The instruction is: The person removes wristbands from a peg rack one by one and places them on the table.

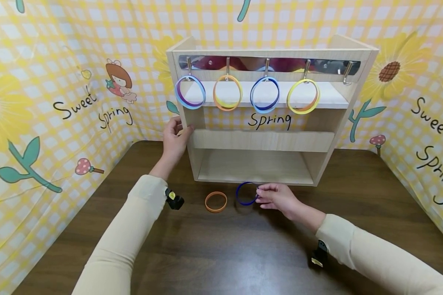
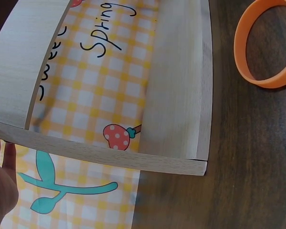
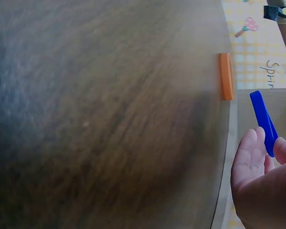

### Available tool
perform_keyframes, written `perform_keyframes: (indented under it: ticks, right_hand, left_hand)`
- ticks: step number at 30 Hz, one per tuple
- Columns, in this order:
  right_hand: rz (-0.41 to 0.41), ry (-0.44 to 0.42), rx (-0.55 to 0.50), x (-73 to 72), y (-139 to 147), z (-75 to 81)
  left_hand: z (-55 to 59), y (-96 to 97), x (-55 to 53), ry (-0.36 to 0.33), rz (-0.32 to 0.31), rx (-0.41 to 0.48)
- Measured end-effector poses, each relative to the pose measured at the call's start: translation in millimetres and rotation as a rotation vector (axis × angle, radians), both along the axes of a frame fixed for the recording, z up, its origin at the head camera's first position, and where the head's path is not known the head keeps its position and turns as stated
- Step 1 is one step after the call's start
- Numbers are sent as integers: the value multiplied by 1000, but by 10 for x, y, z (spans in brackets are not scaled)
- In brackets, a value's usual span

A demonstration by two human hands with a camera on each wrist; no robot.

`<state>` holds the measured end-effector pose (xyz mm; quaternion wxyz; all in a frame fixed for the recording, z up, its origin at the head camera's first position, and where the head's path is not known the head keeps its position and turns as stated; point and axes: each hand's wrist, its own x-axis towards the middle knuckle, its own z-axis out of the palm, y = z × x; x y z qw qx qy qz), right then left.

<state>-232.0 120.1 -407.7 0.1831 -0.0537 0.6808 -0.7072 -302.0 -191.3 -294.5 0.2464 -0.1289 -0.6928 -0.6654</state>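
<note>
In the head view, my right hand point(image 1: 278, 200) pinches a dark blue silicone wristband point(image 1: 238, 197) between thumb and fingers, held by its right edge just in front of the wooden shelf unit point(image 1: 262, 141). The right wrist view shows the same blue wristband point(image 3: 261, 112) edge-on, between thumb and fingertips. My left hand point(image 1: 174, 141) grips the unit's left side panel, thumb at the front edge. Only part of that hand point(image 2: 4, 186) shows in the left wrist view. An orange wristband point(image 1: 215, 211) lies on the table, left of the blue one.
A metal hook rail point(image 1: 247, 63) runs across the unit's top. Several hooks carry paired wristbands: light blue with purple point(image 1: 176, 92), orange with yellow point(image 1: 215, 96), light blue with dark blue point(image 1: 252, 96), yellow with orange point(image 1: 288, 98). The rightmost hook point(image 1: 347, 73) is bare. Patterned cloth point(image 1: 107, 37) surrounds the table.
</note>
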Motion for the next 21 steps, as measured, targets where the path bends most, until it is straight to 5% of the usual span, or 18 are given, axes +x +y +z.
perform_keyframes:
  ticks: [21]
  right_hand:
    - [37, -2, 70, -74, -163, -171]
  left_hand:
    - [-14, 1, -17, -7, 8, 8]
